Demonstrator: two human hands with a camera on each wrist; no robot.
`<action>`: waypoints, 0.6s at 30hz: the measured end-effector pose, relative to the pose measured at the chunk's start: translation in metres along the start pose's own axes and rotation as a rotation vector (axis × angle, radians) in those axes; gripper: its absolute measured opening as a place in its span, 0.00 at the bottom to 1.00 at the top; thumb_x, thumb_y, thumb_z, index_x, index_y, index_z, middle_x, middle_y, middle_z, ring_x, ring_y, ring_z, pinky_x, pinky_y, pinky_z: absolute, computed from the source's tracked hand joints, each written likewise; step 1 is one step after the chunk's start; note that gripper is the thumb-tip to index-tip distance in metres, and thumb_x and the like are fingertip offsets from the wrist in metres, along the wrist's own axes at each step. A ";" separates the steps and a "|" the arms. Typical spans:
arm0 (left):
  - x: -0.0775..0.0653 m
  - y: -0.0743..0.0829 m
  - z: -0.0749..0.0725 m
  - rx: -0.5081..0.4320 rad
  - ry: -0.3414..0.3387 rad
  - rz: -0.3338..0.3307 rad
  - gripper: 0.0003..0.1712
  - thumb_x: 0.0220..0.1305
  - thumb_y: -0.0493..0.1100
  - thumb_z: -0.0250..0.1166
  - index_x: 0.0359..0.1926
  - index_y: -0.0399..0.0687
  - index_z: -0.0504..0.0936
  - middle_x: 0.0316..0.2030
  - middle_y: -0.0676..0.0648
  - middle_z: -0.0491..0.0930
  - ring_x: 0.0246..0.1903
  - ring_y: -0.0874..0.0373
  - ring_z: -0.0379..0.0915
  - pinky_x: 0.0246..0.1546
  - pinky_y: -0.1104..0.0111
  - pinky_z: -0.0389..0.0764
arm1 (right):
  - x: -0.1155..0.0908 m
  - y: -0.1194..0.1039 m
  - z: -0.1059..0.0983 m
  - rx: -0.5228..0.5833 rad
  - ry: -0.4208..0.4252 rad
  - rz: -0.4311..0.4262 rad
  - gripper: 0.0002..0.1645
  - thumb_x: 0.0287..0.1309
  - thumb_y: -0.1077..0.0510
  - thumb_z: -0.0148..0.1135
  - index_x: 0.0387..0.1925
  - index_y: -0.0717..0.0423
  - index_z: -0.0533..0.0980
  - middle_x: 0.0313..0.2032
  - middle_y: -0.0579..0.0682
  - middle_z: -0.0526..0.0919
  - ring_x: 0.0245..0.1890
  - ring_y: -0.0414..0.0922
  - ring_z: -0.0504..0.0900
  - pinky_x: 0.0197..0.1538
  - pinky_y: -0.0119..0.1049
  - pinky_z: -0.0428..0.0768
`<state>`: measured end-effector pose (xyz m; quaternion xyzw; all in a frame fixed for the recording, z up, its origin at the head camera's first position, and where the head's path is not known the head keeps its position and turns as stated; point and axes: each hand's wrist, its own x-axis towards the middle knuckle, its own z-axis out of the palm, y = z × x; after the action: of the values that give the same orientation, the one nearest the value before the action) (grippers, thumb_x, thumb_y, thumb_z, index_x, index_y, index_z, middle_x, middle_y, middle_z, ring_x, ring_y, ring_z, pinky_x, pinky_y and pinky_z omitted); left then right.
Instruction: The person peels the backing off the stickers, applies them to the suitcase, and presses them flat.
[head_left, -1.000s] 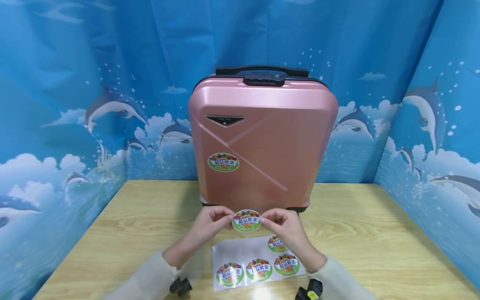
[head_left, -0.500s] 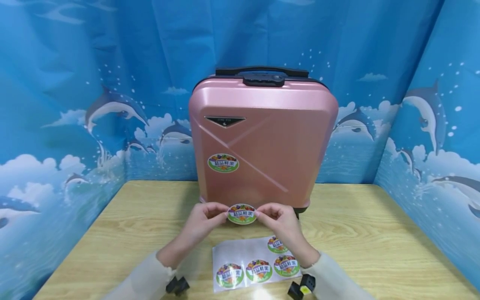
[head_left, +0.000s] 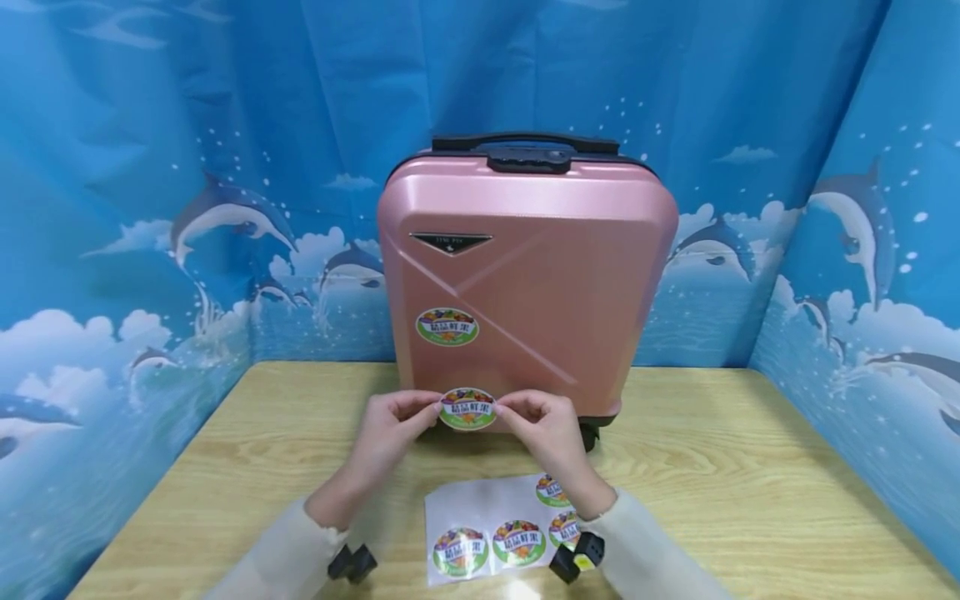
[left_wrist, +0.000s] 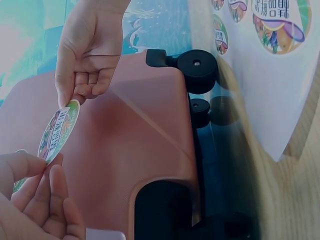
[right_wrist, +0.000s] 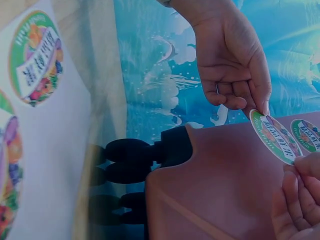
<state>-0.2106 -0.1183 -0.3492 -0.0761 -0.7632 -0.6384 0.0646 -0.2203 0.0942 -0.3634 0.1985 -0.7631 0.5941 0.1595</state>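
An oval sticker point(head_left: 468, 409) with printed fruit and a green lower band is stretched flat between both hands, in front of the lower part of a pink suitcase point(head_left: 555, 292). My left hand point(head_left: 390, 429) pinches its left edge between thumb and forefinger. On the opposite edge, the thumb and forefinger of my right hand point(head_left: 546, 425) pinch it the same way. A matching sticker point(head_left: 447, 327) is stuck on the suitcase's left side, above the held one. In the right wrist view the held sticker point(right_wrist: 274, 136) overlaps the one on the shell.
A white sticker sheet point(head_left: 480, 500) with several oval stickers lies on the wooden table point(head_left: 697, 467), partly behind the right forearm. The suitcase stands upright on black wheels point(left_wrist: 197, 71). Behind it hangs a blue dolphin-print curtain point(head_left: 337, 125).
Both hands have carried the sticker up and a little left, from over the table near the sheet to in front of the suitcase's lower shell. The suitcase and sheet have stayed put.
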 end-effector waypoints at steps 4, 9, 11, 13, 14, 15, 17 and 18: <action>0.001 0.004 -0.001 0.013 0.041 0.007 0.09 0.59 0.34 0.64 0.40 0.35 0.84 0.36 0.42 0.84 0.35 0.56 0.79 0.35 0.74 0.79 | 0.005 -0.004 0.003 -0.019 0.031 -0.030 0.05 0.51 0.59 0.70 0.29 0.57 0.84 0.25 0.53 0.85 0.18 0.36 0.72 0.22 0.25 0.70; 0.003 0.009 -0.002 0.012 0.108 0.019 0.09 0.59 0.36 0.65 0.40 0.37 0.84 0.37 0.42 0.84 0.34 0.57 0.80 0.35 0.74 0.80 | 0.009 -0.022 0.007 -0.025 0.051 -0.029 0.04 0.51 0.64 0.68 0.30 0.63 0.83 0.27 0.55 0.85 0.21 0.34 0.74 0.24 0.25 0.71; 0.004 0.010 -0.003 0.012 0.134 0.016 0.09 0.59 0.37 0.65 0.40 0.39 0.84 0.38 0.43 0.84 0.35 0.59 0.79 0.36 0.73 0.81 | 0.009 -0.034 0.008 -0.030 0.061 -0.034 0.04 0.51 0.65 0.68 0.30 0.65 0.83 0.27 0.56 0.85 0.21 0.34 0.74 0.25 0.25 0.72; 0.005 0.010 -0.004 0.017 0.160 0.021 0.09 0.59 0.38 0.65 0.40 0.40 0.85 0.39 0.43 0.84 0.36 0.60 0.78 0.36 0.74 0.80 | 0.010 -0.046 0.009 -0.037 0.077 -0.051 0.04 0.51 0.67 0.67 0.29 0.66 0.83 0.27 0.56 0.85 0.21 0.34 0.74 0.25 0.25 0.73; 0.005 0.011 -0.004 0.021 0.172 0.026 0.09 0.59 0.38 0.66 0.40 0.40 0.85 0.39 0.44 0.84 0.36 0.60 0.78 0.36 0.74 0.80 | 0.010 -0.051 0.010 -0.041 0.087 -0.062 0.03 0.51 0.67 0.67 0.29 0.66 0.83 0.26 0.56 0.85 0.21 0.34 0.74 0.25 0.26 0.73; 0.006 0.011 -0.005 0.023 0.181 0.033 0.09 0.59 0.39 0.66 0.40 0.41 0.85 0.39 0.44 0.84 0.36 0.60 0.78 0.36 0.74 0.80 | 0.012 -0.052 0.012 -0.042 0.098 -0.069 0.03 0.51 0.67 0.67 0.29 0.66 0.83 0.26 0.56 0.85 0.22 0.34 0.75 0.25 0.26 0.74; 0.006 0.011 -0.005 0.032 0.199 0.056 0.09 0.59 0.40 0.66 0.40 0.41 0.85 0.39 0.44 0.84 0.36 0.61 0.78 0.35 0.75 0.80 | 0.016 -0.045 0.015 -0.041 0.121 -0.096 0.03 0.50 0.66 0.68 0.28 0.64 0.83 0.26 0.55 0.85 0.22 0.34 0.76 0.25 0.26 0.74; 0.006 0.011 -0.006 0.036 0.207 0.069 0.09 0.59 0.41 0.67 0.40 0.41 0.85 0.39 0.44 0.84 0.35 0.61 0.78 0.34 0.75 0.80 | 0.017 -0.041 0.016 -0.043 0.131 -0.113 0.03 0.51 0.65 0.68 0.28 0.63 0.84 0.26 0.54 0.85 0.22 0.34 0.76 0.25 0.26 0.74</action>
<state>-0.2145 -0.1216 -0.3361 -0.0349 -0.7607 -0.6265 0.1663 -0.2151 0.0676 -0.3244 0.1985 -0.7511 0.5792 0.2467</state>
